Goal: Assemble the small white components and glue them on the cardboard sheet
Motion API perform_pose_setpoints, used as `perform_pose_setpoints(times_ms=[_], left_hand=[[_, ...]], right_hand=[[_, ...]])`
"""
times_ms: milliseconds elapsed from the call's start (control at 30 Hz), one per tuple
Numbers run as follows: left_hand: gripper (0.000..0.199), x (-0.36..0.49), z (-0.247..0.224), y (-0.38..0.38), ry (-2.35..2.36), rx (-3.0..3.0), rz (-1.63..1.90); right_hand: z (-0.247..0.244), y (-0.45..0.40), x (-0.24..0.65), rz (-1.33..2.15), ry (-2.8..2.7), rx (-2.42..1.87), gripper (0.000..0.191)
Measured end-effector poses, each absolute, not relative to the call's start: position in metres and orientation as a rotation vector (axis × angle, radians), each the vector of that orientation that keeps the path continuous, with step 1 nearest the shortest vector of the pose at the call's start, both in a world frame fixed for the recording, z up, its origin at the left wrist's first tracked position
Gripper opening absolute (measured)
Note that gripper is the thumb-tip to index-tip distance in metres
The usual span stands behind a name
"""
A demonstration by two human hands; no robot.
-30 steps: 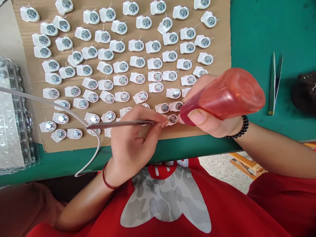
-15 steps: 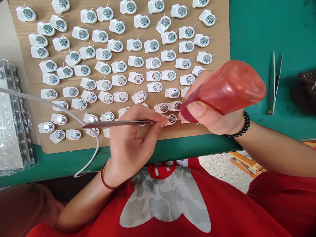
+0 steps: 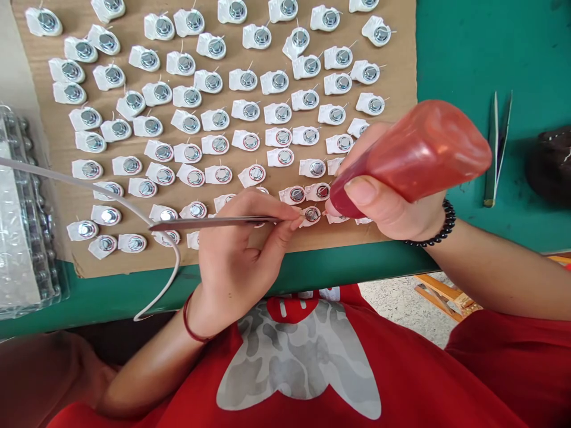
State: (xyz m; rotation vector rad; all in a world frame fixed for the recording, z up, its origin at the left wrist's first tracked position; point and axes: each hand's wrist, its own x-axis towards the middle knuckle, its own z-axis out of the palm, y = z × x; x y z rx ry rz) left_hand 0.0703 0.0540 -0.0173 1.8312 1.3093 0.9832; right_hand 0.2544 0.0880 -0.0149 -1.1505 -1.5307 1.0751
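My left hand (image 3: 236,261) is closed in a pinch on slim metal tweezers (image 3: 214,222), which lie across it with the back end pointing left. Its fingertips are at a small white part with a round metal centre (image 3: 311,215) near the cardboard's front edge. Wrapped around a translucent red squeeze bottle (image 3: 423,154) is my right hand (image 3: 397,211), thumb on the near side. The bottle is tilted, its narrow end down and left beside that same part. Fingers hide the bottle's tip and some neighbouring parts.
Rows of similar white parts cover the brown cardboard (image 3: 250,53) on a green tabletop (image 3: 459,59). Another pair of tweezers (image 3: 495,148) and a dark object (image 3: 551,163) lie to the right. A white cable (image 3: 172,273) and clear plastic trays (image 3: 27,238) are at left.
My right hand and the red bottle have shifted slightly right and up, away from the part at my left fingertips. My left hand stays in place.
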Motion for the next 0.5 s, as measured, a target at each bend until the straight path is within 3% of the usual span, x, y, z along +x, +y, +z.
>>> perform_pose_setpoints(times_ms=[167,500], left_hand=[[0.018,0.0701,-0.0181,0.0538,1.287,1.790,0.991],[0.018,0.0705,-0.0173,0.0545,1.281,1.802,0.983]], right_hand=[[-0.0153,0.0884,0.2553,1.137,-1.526,-1.143,0.025],[-0.0133,0.0877,0.2552,1.095,-1.546,-1.166,0.019]])
